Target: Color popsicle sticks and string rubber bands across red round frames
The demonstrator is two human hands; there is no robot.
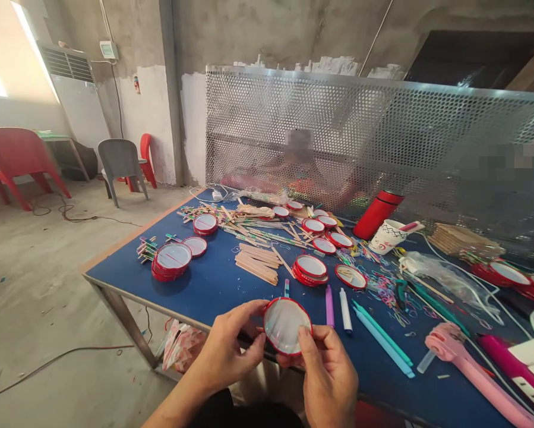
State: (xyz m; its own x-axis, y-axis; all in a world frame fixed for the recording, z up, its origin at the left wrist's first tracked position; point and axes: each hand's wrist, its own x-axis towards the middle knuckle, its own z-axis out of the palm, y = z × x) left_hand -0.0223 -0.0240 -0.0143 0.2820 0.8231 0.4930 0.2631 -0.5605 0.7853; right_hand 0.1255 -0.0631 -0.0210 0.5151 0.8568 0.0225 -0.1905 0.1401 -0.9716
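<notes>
Left hand [228, 345] and right hand [326, 374] gripped a red-rimmed film disc [287, 326] by its rim; stacked discs [171, 260] looked finished on the blue table [222, 303], wooden sticks [256, 264] lay loose.

From my remote feed I see the wearer's two bare hands, the left hand [226, 351] and the right hand [329, 380], one bare forearm [173, 410], and a plain black garment [244, 413] along the bottom edge.
</notes>
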